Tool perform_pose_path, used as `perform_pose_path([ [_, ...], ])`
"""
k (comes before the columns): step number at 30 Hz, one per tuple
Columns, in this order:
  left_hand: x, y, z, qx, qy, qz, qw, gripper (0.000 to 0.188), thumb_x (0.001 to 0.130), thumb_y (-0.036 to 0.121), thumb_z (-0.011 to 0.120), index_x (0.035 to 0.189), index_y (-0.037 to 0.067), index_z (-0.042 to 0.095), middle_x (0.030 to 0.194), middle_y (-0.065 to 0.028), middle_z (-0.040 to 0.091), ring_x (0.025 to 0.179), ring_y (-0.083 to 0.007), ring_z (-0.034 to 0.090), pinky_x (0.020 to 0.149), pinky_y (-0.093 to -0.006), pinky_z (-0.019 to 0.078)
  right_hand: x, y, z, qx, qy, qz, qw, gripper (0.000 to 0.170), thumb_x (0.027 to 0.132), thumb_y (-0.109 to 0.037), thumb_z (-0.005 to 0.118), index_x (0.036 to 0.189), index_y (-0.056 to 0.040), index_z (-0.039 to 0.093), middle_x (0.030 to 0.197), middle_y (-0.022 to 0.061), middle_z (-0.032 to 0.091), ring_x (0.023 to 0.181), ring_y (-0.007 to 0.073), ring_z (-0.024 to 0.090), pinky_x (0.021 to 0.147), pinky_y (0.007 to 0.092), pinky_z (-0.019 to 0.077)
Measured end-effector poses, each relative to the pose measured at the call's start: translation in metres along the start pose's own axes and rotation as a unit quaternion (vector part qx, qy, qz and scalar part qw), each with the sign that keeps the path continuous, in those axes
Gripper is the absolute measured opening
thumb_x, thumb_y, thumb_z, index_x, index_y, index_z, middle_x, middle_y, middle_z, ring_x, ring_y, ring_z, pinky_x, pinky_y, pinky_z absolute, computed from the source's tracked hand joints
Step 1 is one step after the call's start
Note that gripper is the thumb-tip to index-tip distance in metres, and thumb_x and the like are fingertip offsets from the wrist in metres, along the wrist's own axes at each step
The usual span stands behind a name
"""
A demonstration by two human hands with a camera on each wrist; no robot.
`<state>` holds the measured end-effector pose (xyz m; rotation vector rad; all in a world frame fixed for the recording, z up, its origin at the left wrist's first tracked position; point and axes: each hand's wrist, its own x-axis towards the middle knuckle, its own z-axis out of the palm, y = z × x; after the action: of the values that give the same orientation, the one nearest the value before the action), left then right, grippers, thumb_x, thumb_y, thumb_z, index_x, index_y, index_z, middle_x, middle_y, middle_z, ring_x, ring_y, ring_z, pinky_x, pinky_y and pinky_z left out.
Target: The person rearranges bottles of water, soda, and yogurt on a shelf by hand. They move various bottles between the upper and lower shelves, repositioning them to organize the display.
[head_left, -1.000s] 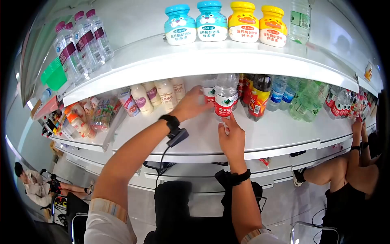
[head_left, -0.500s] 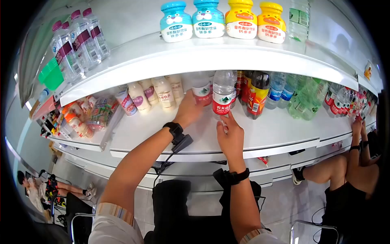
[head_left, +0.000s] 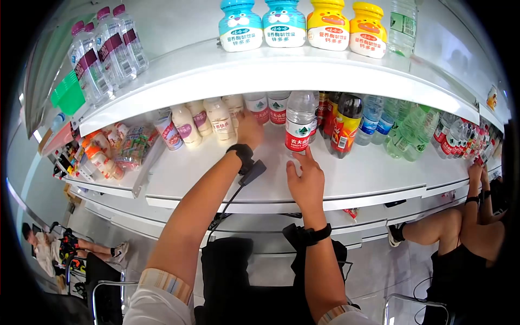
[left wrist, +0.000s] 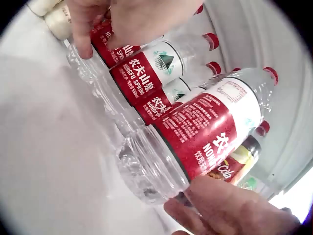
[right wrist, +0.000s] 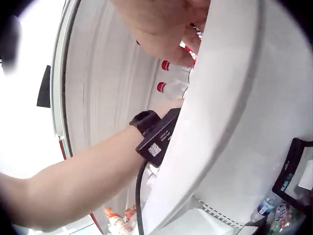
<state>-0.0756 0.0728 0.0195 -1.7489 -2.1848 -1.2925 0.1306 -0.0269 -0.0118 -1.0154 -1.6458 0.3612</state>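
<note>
My left hand (head_left: 249, 130) is at the left side of the leftmost red-labelled water bottle (head_left: 258, 111). In the left wrist view the left hand (left wrist: 132, 19) has its fingertips against a water bottle (left wrist: 105, 44) at the row's end. A larger-looking front bottle (head_left: 298, 129) stands upright, with other red-labelled bottles beside and behind it. My right hand (head_left: 307, 184) touches this bottle low at the front with an extended index finger, thumb apart. The right hand (left wrist: 227, 208) also shows below the front bottle (left wrist: 195, 132) in the left wrist view.
White milk bottles (head_left: 221, 124) stand left of the left hand. Cola bottles (head_left: 343, 127) and green bottles (head_left: 417, 135) stand to the right. The upper shelf's edge (head_left: 281, 76) overhangs the row. Another person's arms (head_left: 475, 184) reach in at the far right.
The left-hand water bottle has moved back and left, beside another red-labelled bottle. My left hand has shifted to its left side, near the milk bottles. My right hand remains at the front bottle.
</note>
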Motion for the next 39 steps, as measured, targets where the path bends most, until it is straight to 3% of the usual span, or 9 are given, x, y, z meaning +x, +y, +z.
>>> perform_pose_path([
  [3,0.003,-0.021,0.009,-0.01,-0.042,0.036,0.998,0.057,0.082,0.007,0.06,0.129,-0.014,0.034,0.13,-0.0384,0.037,0.109,-0.0496,0.054,0.092,-0.0478,0.0497,0.0,0.002,0.0,-0.004,-0.022,-0.017,1.0,0.027,0.083,-0.015,0.067,0.107,-0.0027,0.068,0.127,0.0252,0.059,0.099,0.0374,0.066,0.088,0.0405,0.0514],
  [8,-0.049,0.037,-0.045,-0.205,-0.103,0.012,0.973,0.087,0.081,0.013,0.066,0.149,-0.009,0.016,0.139,-0.0324,0.038,0.122,-0.0406,0.05,0.101,-0.0417,0.0454,0.004,0.001,0.002,-0.01,-0.096,-0.019,0.995,0.031,0.084,-0.016,0.065,0.114,-0.0053,0.065,0.134,0.0221,0.055,0.11,0.038,0.06,0.092,0.0417,0.0489],
  [11,-0.072,0.046,-0.041,-0.24,-0.095,0.053,0.965,0.089,0.081,0.018,0.07,0.149,-0.006,0.019,0.14,-0.0263,0.041,0.12,-0.0353,0.053,0.099,-0.0405,0.0464,0.009,-0.001,0.004,-0.04,-0.158,-0.037,0.986,0.033,0.085,-0.017,0.063,0.116,-0.0059,0.064,0.137,0.0194,0.054,0.115,0.0375,0.058,0.095,0.0422,0.0469],
  [15,-0.066,0.041,-0.029,-0.133,-0.052,0.151,0.978,0.086,0.083,0.021,0.071,0.148,-0.005,0.022,0.138,-0.0234,0.044,0.115,-0.0322,0.057,0.093,-0.0396,0.0503,0.02,-0.003,0.005,-0.083,-0.253,-0.046,0.963,0.037,0.086,-0.015,0.061,0.122,-0.0065,0.061,0.135,0.0156,0.057,0.124,0.0376,0.052,0.103,0.0447,0.0412],
  [17,-0.059,0.046,-0.029,-0.124,-0.094,0.042,0.987,0.08,0.084,0.022,0.071,0.145,-0.005,0.026,0.134,-0.0218,0.048,0.111,-0.0301,0.06,0.092,-0.0399,0.0503,0.021,0.016,0.01,-0.012,-0.235,-0.063,0.97,0.039,0.087,-0.014,0.061,0.125,-0.0068,0.059,0.135,0.0171,0.056,0.127,0.0382,0.05,0.104,0.0459,0.0399],
  [24,-0.054,0.033,-0.013,-0.18,-0.063,0.073,0.979,0.073,0.084,0.021,0.071,0.14,-0.005,0.033,0.127,-0.0217,0.055,0.11,-0.0319,0.06,0.092,-0.0398,0.0494,0.044,0.031,0.002,0.025,-0.032,-0.046,0.998,0.05,0.088,-0.011,0.062,0.136,-0.0079,0.05,0.142,0.0313,0.042,0.137,0.0426,0.036,0.11,0.0433,0.0349],
  [27,-0.049,0.032,-0.013,-0.17,-0.032,0.13,0.976,0.069,0.085,0.024,0.073,0.137,-0.005,0.037,0.129,-0.0209,0.057,0.109,-0.028,0.062,0.093,-0.0369,0.0507,0.055,0.036,0.0,0.078,-0.068,-0.02,0.994,0.052,0.087,-0.009,0.062,0.137,-0.0082,0.048,0.147,0.0311,0.035,0.139,0.0427,0.033,0.112,0.0413,0.0325],
  [36,-0.055,0.036,-0.022,-0.171,-0.071,0.009,0.983,0.063,0.084,0.021,0.074,0.133,-0.004,0.042,0.119,-0.0213,0.063,0.109,-0.0283,0.063,0.09,-0.0361,0.0509,0.05,0.042,0.021,0.128,-0.137,-0.04,0.981,0.056,0.089,-0.01,0.058,0.142,-0.0037,0.042,0.153,0.0284,0.029,0.142,0.0374,0.031,0.114,0.0377,0.0295],
  [39,-0.05,0.03,-0.017,-0.123,0.007,0.047,0.991,0.063,0.083,0.022,0.072,0.131,-0.005,0.04,0.128,-0.0294,0.05,0.112,-0.0425,0.057,0.091,-0.045,0.05,0.049,0.033,0.024,0.126,-0.169,-0.023,0.977,0.061,0.089,-0.01,0.055,0.146,-0.0021,0.036,0.155,0.0288,0.024,0.144,0.0371,0.028,0.114,0.0366,0.0281],
])
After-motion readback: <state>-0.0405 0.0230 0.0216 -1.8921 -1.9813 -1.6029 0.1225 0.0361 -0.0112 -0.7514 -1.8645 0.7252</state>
